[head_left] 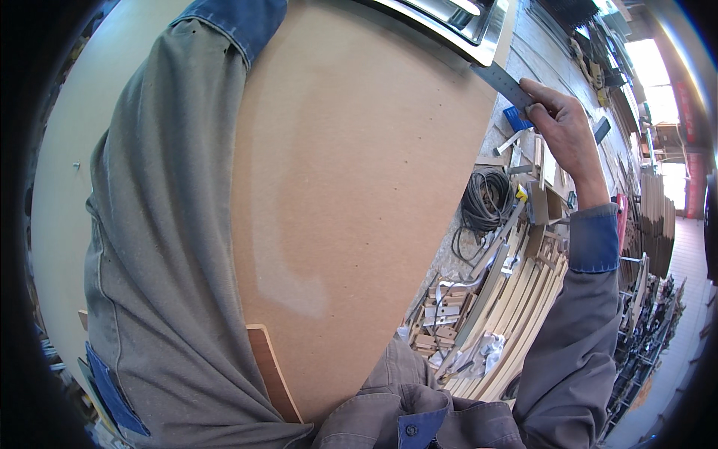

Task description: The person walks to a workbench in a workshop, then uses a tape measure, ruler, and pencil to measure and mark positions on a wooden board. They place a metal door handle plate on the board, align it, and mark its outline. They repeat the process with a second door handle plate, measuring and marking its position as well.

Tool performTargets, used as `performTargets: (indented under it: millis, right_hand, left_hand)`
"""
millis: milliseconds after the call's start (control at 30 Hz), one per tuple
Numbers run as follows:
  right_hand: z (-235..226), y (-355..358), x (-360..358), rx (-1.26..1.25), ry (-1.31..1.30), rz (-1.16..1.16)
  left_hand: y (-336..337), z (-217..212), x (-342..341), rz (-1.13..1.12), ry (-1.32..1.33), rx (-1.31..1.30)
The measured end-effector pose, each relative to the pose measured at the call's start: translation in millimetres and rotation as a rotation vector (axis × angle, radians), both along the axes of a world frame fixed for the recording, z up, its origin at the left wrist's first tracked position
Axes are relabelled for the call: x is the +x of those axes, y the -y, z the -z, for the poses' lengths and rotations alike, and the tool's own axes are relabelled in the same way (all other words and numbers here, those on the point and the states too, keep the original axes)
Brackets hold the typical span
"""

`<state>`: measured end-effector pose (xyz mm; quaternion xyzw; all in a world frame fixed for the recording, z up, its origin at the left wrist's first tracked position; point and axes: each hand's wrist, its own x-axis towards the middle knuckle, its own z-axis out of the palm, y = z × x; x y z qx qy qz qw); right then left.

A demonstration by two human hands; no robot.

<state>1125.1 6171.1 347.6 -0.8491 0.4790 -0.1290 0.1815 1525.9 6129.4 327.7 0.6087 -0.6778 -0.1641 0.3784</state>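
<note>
The right hand (567, 131), out past the right edge of the brown board (351, 187), pinches a metal ruler (505, 87) between thumb and fingers; the ruler crosses that edge near the board's far end, its tip by the corner of a shiny metal unit (491, 36). The left sleeve (168, 165) reaches over the board; I cannot tell the unseen left hand's state. Coiled dark cable (486, 200) and pale wooden strips (514, 323) lie right of the board

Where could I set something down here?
The brown board looks bare between left sleeve, metal fixture and its right edge. Crowded: upper right corner, near the right hand and its ruler; past that edge, coiled cable and wooden strips.
</note>
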Motion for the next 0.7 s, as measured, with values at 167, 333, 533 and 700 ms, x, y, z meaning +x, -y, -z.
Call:
performTargets:
  millis: [167, 333, 533, 700]
  right_hand:
    - [0.6, 0.3, 0.0, 0.008, -0.007, 0.000]
    - [-0.5, 0.7, -1.4, 0.029, -0.002, 0.001]
    - [-0.7, -3.2, 3.0, 0.030, 0.033, 0.015]
    - [-0.7, -1.9, 1.0, 0.036, 0.021, 0.018]
  left_hand:
    - [4.9, 5.1, 2.2, 0.028, -0.067, 0.026]
    - [6.5, 2.5, 0.3, 0.006, -0.032, 0.034]
    - [7.7, 3.9, 4.0, 0.011, -0.011, 0.016]
    - [3.2, 0.1, -0.6, -0.002, -0.057, 0.063]
